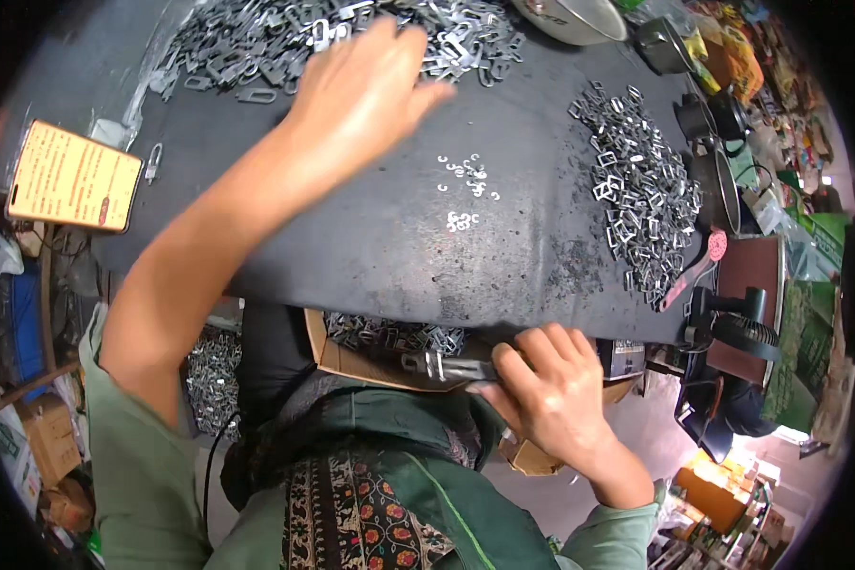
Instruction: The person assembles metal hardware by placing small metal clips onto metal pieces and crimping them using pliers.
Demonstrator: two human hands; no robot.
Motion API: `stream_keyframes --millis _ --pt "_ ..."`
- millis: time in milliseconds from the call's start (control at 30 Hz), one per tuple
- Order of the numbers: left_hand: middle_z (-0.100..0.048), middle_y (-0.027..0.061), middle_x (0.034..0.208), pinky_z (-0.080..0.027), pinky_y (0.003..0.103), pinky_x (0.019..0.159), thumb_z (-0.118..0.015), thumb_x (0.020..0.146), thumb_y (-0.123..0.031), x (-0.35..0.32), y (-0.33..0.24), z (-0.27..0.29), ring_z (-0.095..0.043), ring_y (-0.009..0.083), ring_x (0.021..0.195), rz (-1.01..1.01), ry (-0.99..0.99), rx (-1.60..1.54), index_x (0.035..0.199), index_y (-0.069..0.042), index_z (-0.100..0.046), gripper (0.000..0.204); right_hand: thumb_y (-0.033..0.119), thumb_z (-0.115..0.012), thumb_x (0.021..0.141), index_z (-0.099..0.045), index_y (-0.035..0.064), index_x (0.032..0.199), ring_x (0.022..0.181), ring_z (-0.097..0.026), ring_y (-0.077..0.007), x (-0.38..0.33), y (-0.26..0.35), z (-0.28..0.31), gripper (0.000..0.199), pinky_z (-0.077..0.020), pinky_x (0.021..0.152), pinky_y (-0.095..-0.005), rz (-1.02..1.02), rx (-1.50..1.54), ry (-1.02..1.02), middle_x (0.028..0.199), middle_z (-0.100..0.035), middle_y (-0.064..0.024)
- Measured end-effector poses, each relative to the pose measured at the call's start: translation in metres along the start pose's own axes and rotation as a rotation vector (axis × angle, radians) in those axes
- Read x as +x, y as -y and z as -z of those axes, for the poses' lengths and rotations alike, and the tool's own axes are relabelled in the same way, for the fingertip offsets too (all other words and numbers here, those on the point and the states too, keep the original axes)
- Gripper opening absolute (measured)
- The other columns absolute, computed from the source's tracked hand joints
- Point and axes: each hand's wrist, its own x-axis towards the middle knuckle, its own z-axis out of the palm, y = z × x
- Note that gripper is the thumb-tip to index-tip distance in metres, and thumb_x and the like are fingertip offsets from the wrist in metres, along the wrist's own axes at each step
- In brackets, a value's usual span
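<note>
1. Metal gleams at the tip of a dark tool point(473, 369); the right hand point(553, 388) curls its fingers round the other end, probably to leave that tip free.
2. Left of those fingers, a cardboard box point(317, 342) of metal pieces point(375, 334) sits low, likely within easy reach.
3. Ahead of them, small rings point(462, 222) lie loose on the counter point(351, 242), perhaps spread for picking singly.
4. Farthest, the left hand point(359, 90) bends its fingers over heaped links point(237, 55); whether they grip any, I cannot tell.

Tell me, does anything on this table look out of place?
One oblong metal link lies alone beside the lit phone, apart from the big heap by the left hand, so it looks stray.
</note>
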Motion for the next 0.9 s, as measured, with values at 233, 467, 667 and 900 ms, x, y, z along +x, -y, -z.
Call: stream_keyframes --millis 233,467,667,900 --pt "-0.063 0.0215 0.093 -0.050 0.050 0.071 -0.069 0.078 -0.008 0.039 0.030 -0.072 -0.061 0.0430 0.086 -0.067 0.066 0.111 0.095 0.002 -0.052 0.027 0.019 -0.077 0.062 -0.056 0.0076 0.082 0.073 -0.052 -0.0257 -0.031 -0.028 -0.001 0.031 -0.0408 0.063 -0.0379 -0.187 0.049 -0.073 0.077 -0.049 -0.0064" --pt "-0.060 0.0203 0.092 -0.049 0.049 0.073 -0.068 0.076 -0.005 0.026 0.026 -0.059 -0.060 0.0418 0.085 -0.210 0.070 0.095 0.104 0.000 -0.053 0.032 0.018 -0.071 0.081 -0.055 0.0037 0.079 0.070 -0.059 -0.0383 0.009 -0.140 0.002 0.022 -0.0465 0.061 -0.0460 -0.561 -0.168 -0.489 0.077 -0.059 -0.0150" --pt "-0.062 0.0167 0.092 -0.051 0.040 0.066 -0.065 0.083 -0.008 0.023 0.034 -0.028 -0.063 0.0339 0.076 -0.177 -0.028 -0.016 0.110 -0.001 -0.054 0.030 0.008 -0.061 0.074 -0.063 0.0096 0.087 0.078 -0.065 -0.0285 0.071 -0.207 0.003 0.014 -0.0530 0.067 -0.0415 -0.295 -0.494 -0.418 0.081 -0.063 -0.0099" --pt "-0.062 0.0088 0.091 -0.049 0.023 0.061 -0.057 0.088 -0.002 -0.067 -0.002 0.053 -0.059 0.0111 0.067 0.831 0.181 -1.594 0.113 -0.002 -0.052 0.025 0.012 -0.062 0.077 -0.057 0.0057 0.084 0.079 -0.063 -0.0338 0.075 -0.221 0.015 0.011 -0.0511 0.069 -0.0443 -0.284 -0.459 -0.220 0.083 -0.061 -0.0121"
